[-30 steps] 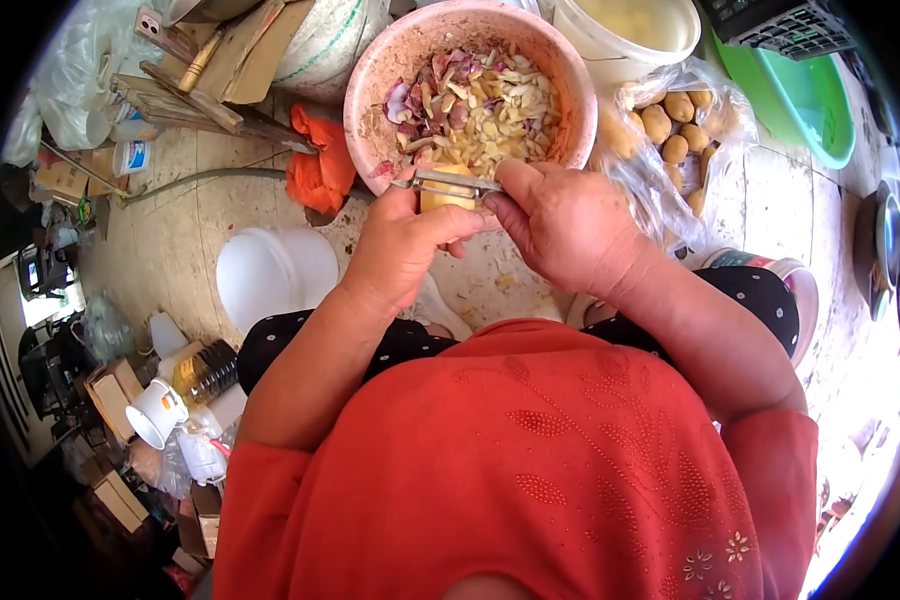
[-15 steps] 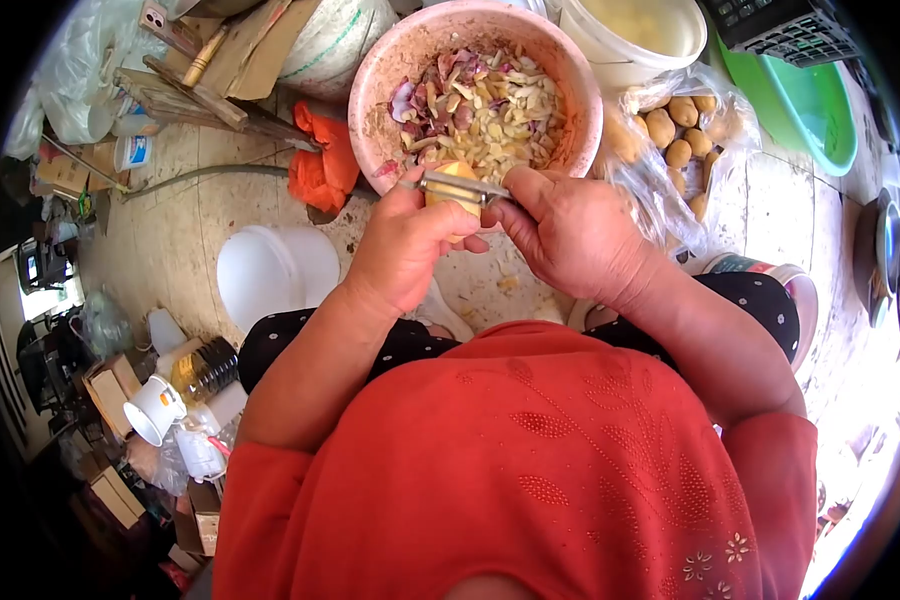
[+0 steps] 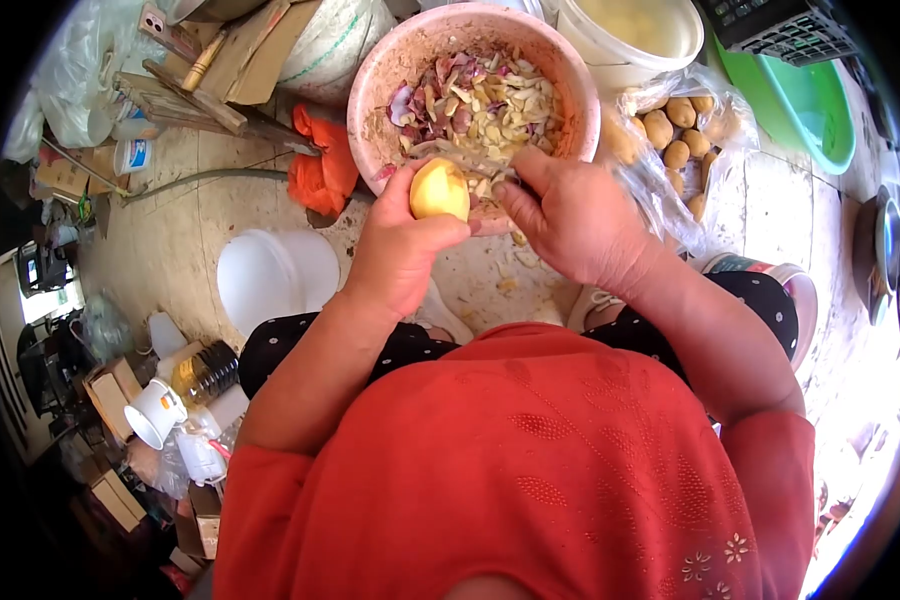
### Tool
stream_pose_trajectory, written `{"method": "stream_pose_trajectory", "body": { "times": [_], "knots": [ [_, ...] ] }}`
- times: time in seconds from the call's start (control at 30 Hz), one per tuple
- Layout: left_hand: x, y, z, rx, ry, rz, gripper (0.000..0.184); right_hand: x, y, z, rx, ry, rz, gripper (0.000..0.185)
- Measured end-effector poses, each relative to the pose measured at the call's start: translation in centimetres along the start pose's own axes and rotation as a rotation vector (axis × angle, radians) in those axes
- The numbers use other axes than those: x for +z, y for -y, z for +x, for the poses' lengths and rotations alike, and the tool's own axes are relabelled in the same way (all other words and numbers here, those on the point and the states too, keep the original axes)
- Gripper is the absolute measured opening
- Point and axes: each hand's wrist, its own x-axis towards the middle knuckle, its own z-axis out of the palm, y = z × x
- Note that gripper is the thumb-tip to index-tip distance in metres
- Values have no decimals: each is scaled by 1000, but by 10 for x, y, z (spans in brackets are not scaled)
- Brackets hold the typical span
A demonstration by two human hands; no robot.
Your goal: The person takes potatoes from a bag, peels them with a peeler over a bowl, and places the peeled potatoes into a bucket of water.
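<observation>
My left hand (image 3: 395, 245) is closed around a peeled yellow potato (image 3: 439, 190), held up over the near rim of a pink basin (image 3: 362, 110). To its right, my right hand (image 3: 575, 215) grips a peeler (image 3: 470, 160), whose blade is blurred and sits a little beyond the potato, apart from it. Its handle is mostly hidden by my fingers. Inside the basin lies a heap of pale and purplish peelings (image 3: 500, 105).
Unpeeled potatoes (image 3: 676, 153) lie in a clear plastic bag right of the basin. A cream bucket (image 3: 625, 50) stands behind them, a green tub (image 3: 820, 120) further right. A white bucket (image 3: 260, 275) and an orange-red bag (image 3: 322, 165) are on the left.
The peeler has come off the potato and moved forward, away from me. The potato is now uncovered and more upright in my left hand.
</observation>
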Motion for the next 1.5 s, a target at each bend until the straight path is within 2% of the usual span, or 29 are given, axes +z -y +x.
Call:
{"method": "stream_pose_trajectory", "body": {
  "times": [0.17,0.23,0.4,0.5,0.57,0.67,0.73,0.77,0.87,1.0,1.03,1.1,1.27,1.33,1.37,1.43,1.5],
  "knots": [
    [7,2,-3,18,-43,29,58,10,-1,-2,-41,21,-68,29],
    [-4,6,0,-18,-73,350,58,6,-3,6,105,91,-165,30],
    [-4,1,-3,-10,-40,205,58,-3,-15,14,170,28,-90,32],
    [-1,2,0,-5,-61,184,58,-1,-3,4,73,10,-51,31],
    [1,4,2,-17,-75,173,58,6,1,-1,-72,-42,-47,24],
    [1,7,2,8,-56,113,59,12,1,-5,-71,14,-64,24],
    [-5,6,0,-66,-60,477,60,11,-6,2,10,46,-107,25],
    [-3,6,-2,-66,-55,478,60,11,-13,8,90,75,-151,26],
    [1,2,-6,24,-69,393,59,9,-34,18,152,14,-137,29],
    [-2,1,-2,-40,-42,154,54,-3,-12,12,102,53,-79,32],
    [-2,1,-1,-85,-50,38,51,-1,-7,8,39,22,-53,31],
    [-2,-2,0,-103,-34,16,52,3,-1,1,-73,-2,-35,29],
    [3,-6,-4,-142,1,-10,49,16,-5,-4,-171,-3,-53,28],
    [4,-7,-6,-237,-21,62,51,14,-6,3,-9,68,-85,29],
    [5,-6,-8,-239,-18,63,51,15,-12,8,-6,67,-85,29],
    [7,-5,-10,-117,58,74,53,16,-28,18,179,119,-158,32],
    [5,-5,-9,-88,47,95,51,12,-35,19,192,82,-144,33]
  ]
}}
